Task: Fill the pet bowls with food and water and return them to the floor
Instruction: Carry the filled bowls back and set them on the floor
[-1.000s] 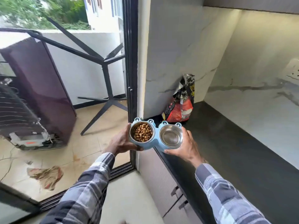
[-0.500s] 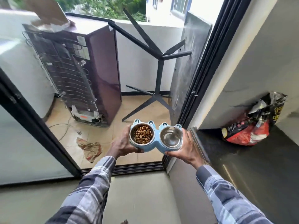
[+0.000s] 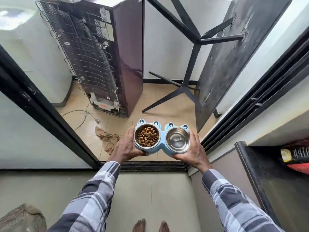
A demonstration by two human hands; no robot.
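Observation:
I hold a light blue double pet bowl stand [image 3: 162,133] level in front of me, above the sliding door track. Its left steel bowl [image 3: 147,136] is full of brown kibble. The right steel bowl [image 3: 177,140] looks shiny inside; I cannot tell whether it holds water. My left hand [image 3: 127,148] grips the stand's left end and my right hand [image 3: 194,152] grips its right end. The red and black pet food bag [image 3: 296,158] lies on the dark counter at the right edge.
The black door track [image 3: 150,165] crosses the floor ahead of my bare feet [image 3: 150,226]. Beyond it on the balcony tiles stand a fridge [image 3: 103,64] with its back showing, an upended table [image 3: 222,56] and a crumpled rag [image 3: 108,139]. The dark counter [image 3: 267,181] runs along my right.
I have turned left, away from the counter, and now face the balcony doorway, looking further down. The bowl stand stays in both hands, level, and the food bag has slid to the right edge.

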